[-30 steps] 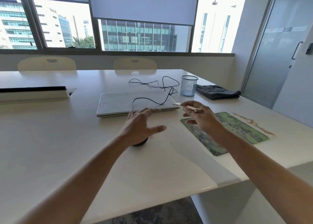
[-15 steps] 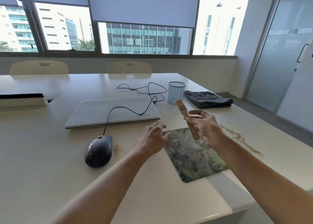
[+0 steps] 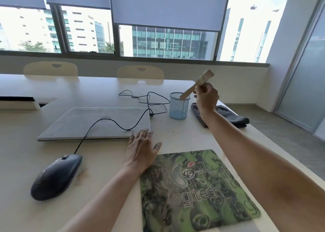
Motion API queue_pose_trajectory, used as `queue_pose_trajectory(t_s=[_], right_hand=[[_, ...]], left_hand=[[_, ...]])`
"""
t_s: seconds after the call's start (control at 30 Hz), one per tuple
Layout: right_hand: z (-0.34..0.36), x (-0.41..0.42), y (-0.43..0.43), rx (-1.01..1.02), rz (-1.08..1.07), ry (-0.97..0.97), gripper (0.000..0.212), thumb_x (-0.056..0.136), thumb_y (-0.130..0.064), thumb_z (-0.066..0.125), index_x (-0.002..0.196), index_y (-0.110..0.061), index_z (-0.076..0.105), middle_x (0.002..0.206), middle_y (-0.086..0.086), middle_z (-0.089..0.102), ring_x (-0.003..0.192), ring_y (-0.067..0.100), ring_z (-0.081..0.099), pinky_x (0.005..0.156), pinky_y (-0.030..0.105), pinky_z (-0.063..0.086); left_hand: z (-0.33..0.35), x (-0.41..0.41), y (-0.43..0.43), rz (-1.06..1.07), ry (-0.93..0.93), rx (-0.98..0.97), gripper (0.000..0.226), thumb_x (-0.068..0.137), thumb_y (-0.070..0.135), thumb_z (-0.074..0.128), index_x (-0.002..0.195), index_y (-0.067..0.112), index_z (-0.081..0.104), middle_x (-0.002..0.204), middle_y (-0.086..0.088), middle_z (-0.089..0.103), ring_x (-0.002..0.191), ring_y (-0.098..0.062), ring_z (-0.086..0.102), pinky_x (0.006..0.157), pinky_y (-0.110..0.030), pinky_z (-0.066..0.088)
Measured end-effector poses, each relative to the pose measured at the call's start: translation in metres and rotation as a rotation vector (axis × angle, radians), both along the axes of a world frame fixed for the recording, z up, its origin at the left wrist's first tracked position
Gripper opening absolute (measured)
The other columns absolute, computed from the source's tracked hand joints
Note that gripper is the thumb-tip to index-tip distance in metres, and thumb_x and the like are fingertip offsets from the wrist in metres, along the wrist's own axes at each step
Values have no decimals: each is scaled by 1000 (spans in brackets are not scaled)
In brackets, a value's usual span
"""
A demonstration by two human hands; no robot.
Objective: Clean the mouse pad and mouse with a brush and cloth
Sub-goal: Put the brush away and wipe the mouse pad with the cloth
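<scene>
One brush is held in the right hand, whose fingers are curled round its wooden handle. The bristle end is tilted up past the knuckles, and the handle's tip is pointed down at the mouth of the one blue mesh cup, just below and left of those fingers. One dark cloth is seen folded on the table behind the right wrist, near the table's right edge.

The left hand is laid flat, fingers straight and slightly spread, with nothing grasped; its fingertips are placed at the near right corner of the one closed laptop (contact cannot be told).

One mouse pad, green and printed, is laid just right of the left thumb and beneath the right forearm, close to the table's front edge. One dark mouse is set well left of the left fingers; its single cable is trailed across the laptop lid into loops beyond. Bare tabletop is seen between mouse and left wrist. Two chairs are tucked at the far edge.
</scene>
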State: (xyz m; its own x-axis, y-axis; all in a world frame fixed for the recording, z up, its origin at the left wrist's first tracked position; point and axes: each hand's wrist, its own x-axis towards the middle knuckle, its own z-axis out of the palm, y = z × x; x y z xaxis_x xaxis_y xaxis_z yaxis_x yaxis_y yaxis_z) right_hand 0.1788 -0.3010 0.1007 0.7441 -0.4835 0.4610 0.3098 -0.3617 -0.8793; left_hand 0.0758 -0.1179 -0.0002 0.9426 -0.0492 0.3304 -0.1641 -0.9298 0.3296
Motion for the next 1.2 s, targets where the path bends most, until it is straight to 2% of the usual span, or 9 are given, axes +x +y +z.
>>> queue_pose_trajectory(t_s=[0.27,0.43,0.53,0.6,0.7,0.8,0.9,1.07,1.2], right_hand=[[3,40,2,-144,-34,238,26,91,-22,54,104,-6,69,111,17,68,107,29,60,80,26,40],[2,54,0,-158,50,341,42,95,-34,48,82,-1,70,96,18,69,96,28,62,78,26,45],[-3,56,-8,-183,88,327,27,90,-23,55,74,-5,68,83,17,64,83,24,61,79,28,51],[-11,52,-21,-303,48,329,21,89,-16,54,87,-5,72,96,20,68,94,28,62,76,28,45],[-31,45,-44,-574,-25,410,23,88,-18,54,100,-8,70,112,18,67,107,32,60,87,31,46],[-49,41,-66,-814,-25,612,36,87,-34,57,115,-13,64,127,15,58,121,31,50,100,39,39],[-64,34,-86,-884,53,771,47,90,-49,48,127,-20,55,139,12,47,131,31,38,107,46,30],[-79,20,-92,-957,-22,623,44,96,-47,33,118,-18,59,129,13,54,125,32,43,102,46,33],[-67,24,-97,-907,-80,595,40,90,-45,51,109,-12,66,124,15,59,118,32,51,98,40,38]], left_hand=[[-1,0,-1,23,-5,-15,58,92,44,45,142,16,32,151,-1,32,142,-15,22,117,-33,7],[0,-1,-2,43,-11,-7,57,92,43,46,141,17,33,150,1,32,141,-14,23,117,-33,8],[0,-1,-3,42,-18,-9,57,92,42,47,141,16,34,149,0,34,140,-16,25,117,-34,9],[0,-2,-3,44,-21,-11,56,92,42,47,140,15,35,149,-1,34,140,-16,26,117,-35,10],[1,-3,-3,47,-21,-7,57,92,42,47,141,16,34,149,0,34,140,-16,26,116,-34,9],[1,-3,-3,44,-23,-8,56,92,42,47,140,16,35,149,1,34,140,-15,26,116,-34,9],[2,-3,-4,45,-25,-8,56,92,41,48,140,15,37,148,-1,35,140,-16,27,116,-35,11],[2,-2,-4,53,-27,0,56,91,41,49,139,15,38,148,-2,37,139,-16,28,116,-35,13],[1,-2,-4,49,-29,-10,56,91,40,50,138,14,39,147,-2,38,139,-17,29,116,-36,12]])
